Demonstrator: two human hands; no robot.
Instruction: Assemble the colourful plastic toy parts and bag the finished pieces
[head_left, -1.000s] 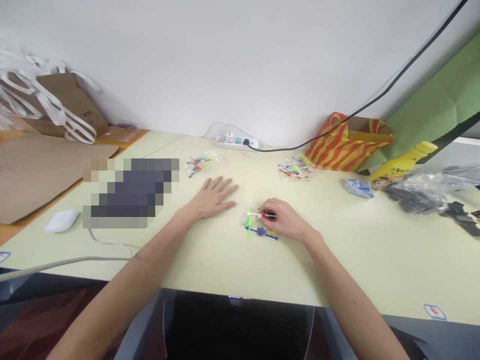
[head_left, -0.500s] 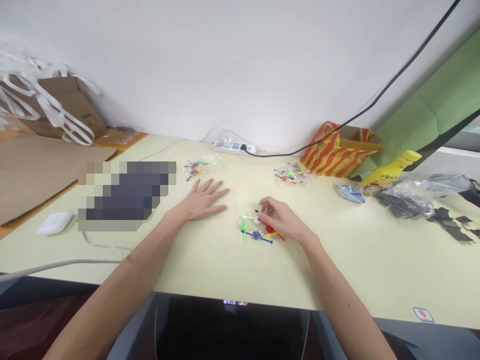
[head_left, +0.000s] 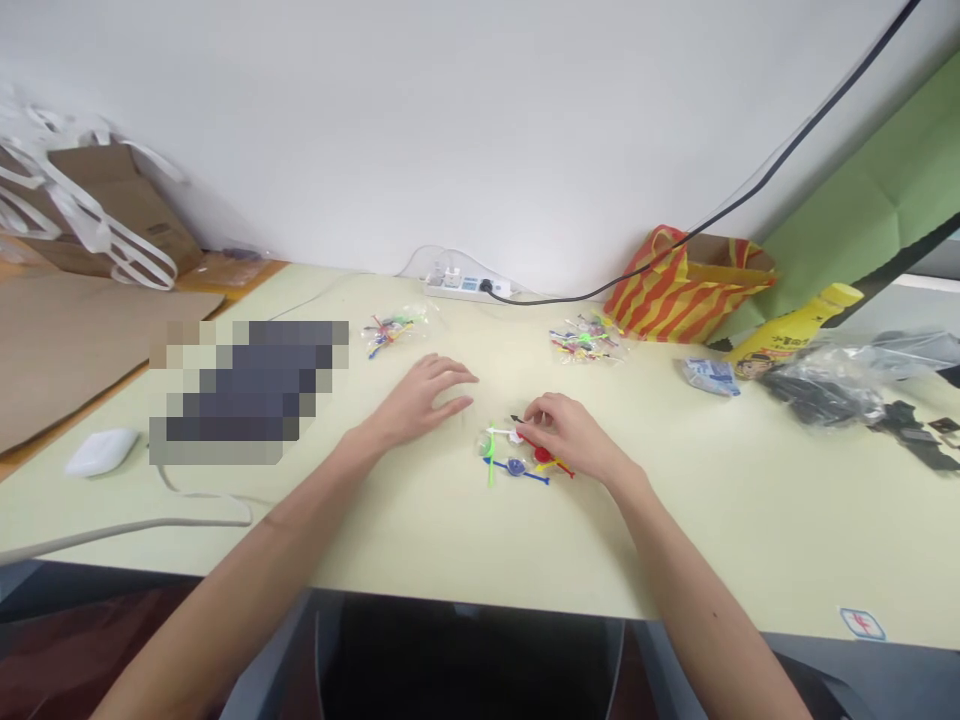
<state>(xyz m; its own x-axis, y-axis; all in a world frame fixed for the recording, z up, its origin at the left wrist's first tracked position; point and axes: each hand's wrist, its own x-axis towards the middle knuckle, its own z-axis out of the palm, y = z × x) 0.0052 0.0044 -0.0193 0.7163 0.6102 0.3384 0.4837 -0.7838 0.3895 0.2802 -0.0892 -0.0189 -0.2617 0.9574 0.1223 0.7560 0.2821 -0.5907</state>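
Observation:
Small plastic arrow spinners lie in a loose cluster on the table. Among them are a green spinner (head_left: 491, 456), a blue spinner (head_left: 516, 467), a white spinner (head_left: 498, 432) and a red spinner (head_left: 541, 455), with a yellow piece partly beneath the red. My right hand (head_left: 568, 435) is over the cluster's right side, its fingers curled in a pinch. A black arrow (head_left: 515, 418) pokes out from under those fingertips; the rest of it is hidden. To the left of the cluster, my left hand (head_left: 426, 402) holds nothing, its fingers loosely apart and slightly bent.
Two clear bags of coloured pieces, a left bag (head_left: 394, 330) and a right bag (head_left: 585, 340), lie farther back. Behind are a power strip (head_left: 465, 288) and a striped bag (head_left: 682, 298). A yellow bottle (head_left: 791, 330) stands right; a white case (head_left: 101, 452) lies left.
My left hand has lifted from lying flat with spread fingers, and its fingers have drawn closer together. My right hand stays at the cluster, its fingers slightly lower. The view has shifted a little.

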